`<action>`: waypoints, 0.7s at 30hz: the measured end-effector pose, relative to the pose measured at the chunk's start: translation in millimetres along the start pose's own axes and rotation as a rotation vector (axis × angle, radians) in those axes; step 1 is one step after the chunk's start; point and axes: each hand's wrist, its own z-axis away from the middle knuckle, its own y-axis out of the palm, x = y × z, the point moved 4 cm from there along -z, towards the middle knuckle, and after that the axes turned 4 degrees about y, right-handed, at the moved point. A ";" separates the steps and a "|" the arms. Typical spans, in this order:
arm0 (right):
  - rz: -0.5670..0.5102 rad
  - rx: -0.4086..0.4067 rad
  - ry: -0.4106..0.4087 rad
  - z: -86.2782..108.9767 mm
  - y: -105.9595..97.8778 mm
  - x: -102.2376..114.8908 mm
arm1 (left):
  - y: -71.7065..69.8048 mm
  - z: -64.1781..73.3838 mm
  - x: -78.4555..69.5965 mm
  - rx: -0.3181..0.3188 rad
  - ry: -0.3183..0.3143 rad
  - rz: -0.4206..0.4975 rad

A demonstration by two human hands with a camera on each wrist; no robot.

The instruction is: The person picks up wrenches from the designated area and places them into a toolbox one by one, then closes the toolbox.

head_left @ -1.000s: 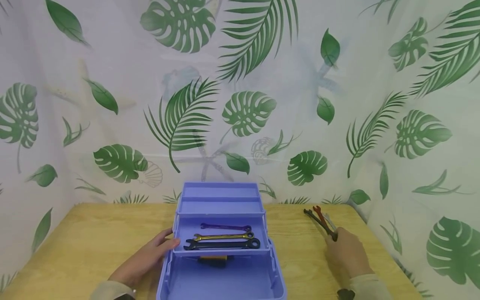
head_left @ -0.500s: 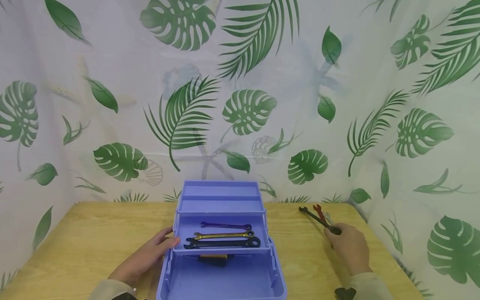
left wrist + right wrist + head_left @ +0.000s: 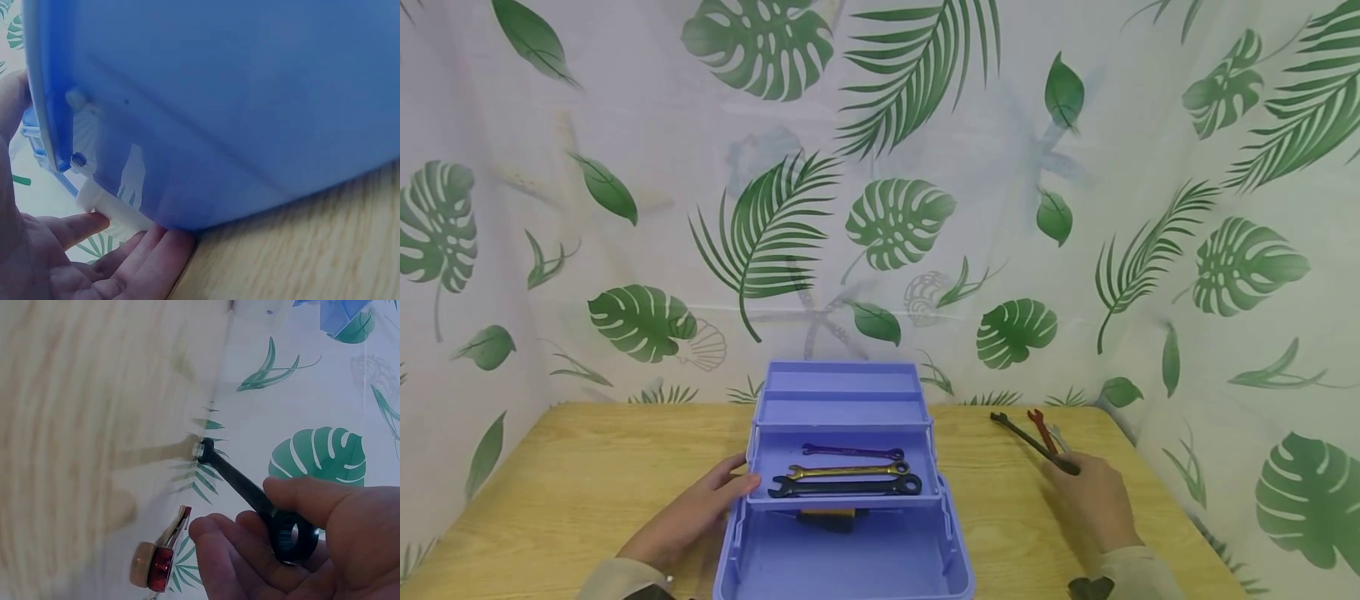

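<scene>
My right hand point(image 3: 1095, 500) pinches a black combination wrench point(image 3: 1028, 437) by its ring end, thumb on one side and fingers curled under it. The open-jaw end points away, toward the table's back. A red wrench point(image 3: 1042, 432) and a silver wrench point(image 3: 1059, 438) lie just beyond that hand. At my left, the hand point(image 3: 696, 510) holds the side of an opened blue toolbox point(image 3: 850, 562), thumb over the rim of its raised tray point(image 3: 925, 450). Purple point(image 3: 852, 452), gold point(image 3: 847, 472) and black point(image 3: 844, 488) wrenches lie side by side in that tray.
Above it stands an upper tray point(image 3: 841, 413). In the lower bin a yellow-and-black tool point(image 3: 826, 520) is partly hidden under the raised tray. The wooden table point(image 3: 595, 475) meets a leaf-printed curtain point(image 3: 805, 208) along the back and sides.
The black wrench has come away from the red and silver ones in my right hand, its far end swinging leftward. My left hand stays on the toolbox.
</scene>
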 end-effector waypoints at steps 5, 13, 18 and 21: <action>-0.003 -0.054 -0.018 -0.8 0.2 1.6 | 0.9 0.9 -1.5 0.004 0.015 0.018; 0.010 -0.044 0.000 -0.9 2.5 3.4 | 0.5 1.5 -0.4 0.001 0.005 0.011; -0.049 -0.033 0.009 1.9 2.0 5.2 | 0.6 2.2 -0.4 0.008 -0.002 0.018; -0.051 -0.045 0.012 2.5 0.3 6.5 | 0.5 2.0 -1.0 0.020 0.007 0.032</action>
